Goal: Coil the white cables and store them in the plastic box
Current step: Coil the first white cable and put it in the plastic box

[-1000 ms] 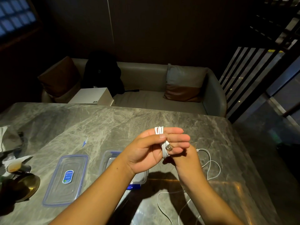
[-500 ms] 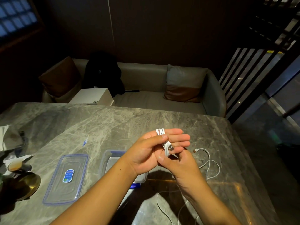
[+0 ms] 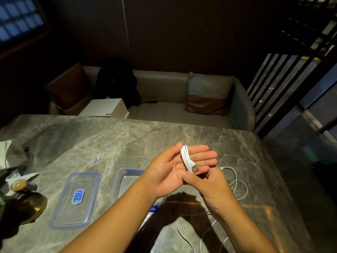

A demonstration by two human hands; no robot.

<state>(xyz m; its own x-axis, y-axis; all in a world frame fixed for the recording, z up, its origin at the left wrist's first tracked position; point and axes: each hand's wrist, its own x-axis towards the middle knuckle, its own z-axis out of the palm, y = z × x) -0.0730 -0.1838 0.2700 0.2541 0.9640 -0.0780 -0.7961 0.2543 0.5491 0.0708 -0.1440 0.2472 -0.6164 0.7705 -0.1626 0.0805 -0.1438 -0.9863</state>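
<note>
Coiled white cable [image 3: 185, 157] across left hand [image 3: 168, 173], right hand [image 3: 209, 187] pinching its end

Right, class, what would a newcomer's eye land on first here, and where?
A coiled white cable bundle lies across the open left grip mid-frame, its plug end pinched by the right grip. Below-left on the grey marble table stands the open clear plastic box, its blue-rimmed lid beside it; a loose white cable trails right.
</note>
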